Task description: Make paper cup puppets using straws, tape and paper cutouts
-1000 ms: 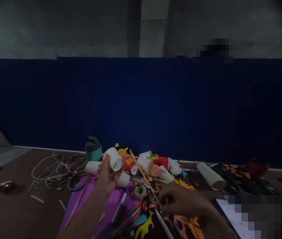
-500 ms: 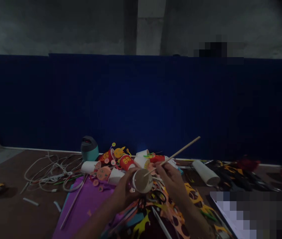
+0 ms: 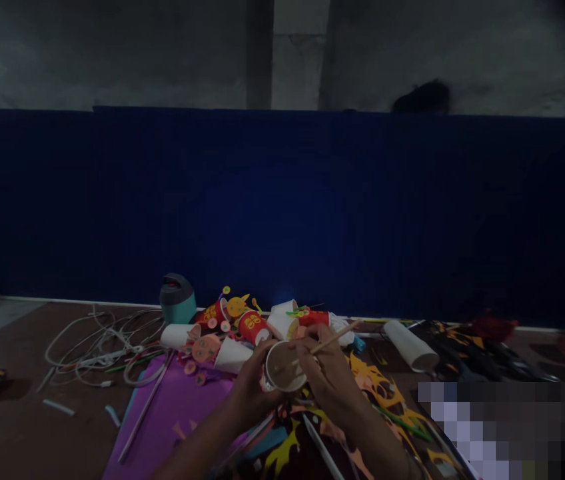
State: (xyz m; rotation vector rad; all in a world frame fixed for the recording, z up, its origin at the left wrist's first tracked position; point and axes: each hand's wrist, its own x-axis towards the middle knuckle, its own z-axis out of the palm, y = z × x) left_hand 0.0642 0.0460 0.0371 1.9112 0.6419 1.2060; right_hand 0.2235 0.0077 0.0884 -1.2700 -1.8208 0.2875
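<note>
A white paper cup (image 3: 286,381) is tilted so that its open mouth faces me. My left hand (image 3: 248,387) is closed around its left side. My right hand (image 3: 330,377) pinches a thin wooden stick (image 3: 343,333), like a chopstick, at the cup's right rim. One end of the stick is inside the cup, and the other points up and to the right. Just behind the hands lie a red paper cup (image 3: 253,327) with yellow print and a white cup (image 3: 233,356). Coloured paper cutouts (image 3: 282,453) lie below the hands.
Purple sheets (image 3: 162,420) lie at left with a thin rod (image 3: 145,413) on them. Beyond are tangled white cables (image 3: 97,347) and a teal-and-black device (image 3: 178,300). A white paper tube (image 3: 411,347) lies at right. A blue partition (image 3: 282,200) stands behind the table.
The wooden stick has gone further through, so less of it sticks out at the upper right. My right hand has moved closer to the cup's rim. The left hand still holds the cup.
</note>
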